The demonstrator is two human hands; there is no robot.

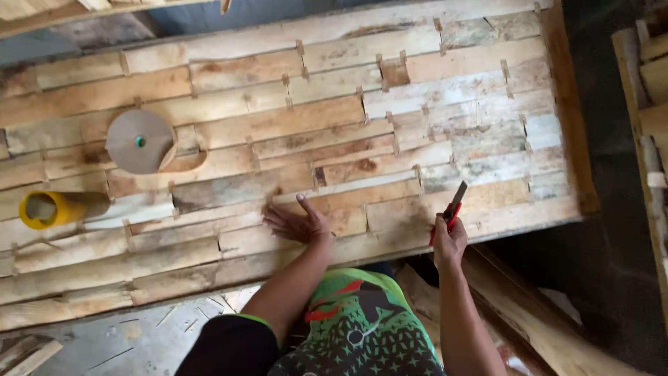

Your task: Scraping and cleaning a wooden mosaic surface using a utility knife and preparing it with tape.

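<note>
The surface (292, 125) is a patchwork of pale tan and honey-brown wooden strips, with greyish-white weathered patches toward its right side and darker brown stains and knots scattered through the middle. A round disc (139, 141) lying on it is dull grey-brown, with a small green dot at its centre. Beside it, the tube (59, 208) is bright yellow around the rim, greyish inside. The cutter (452, 209) in the right hand (449, 240) shows red along its body and a dark grey blade. The shirt (355, 327) is vivid green with a black triangle pattern, red-orange streaks and a black sleeve. The floor (612, 264) looks dark charcoal.
</note>
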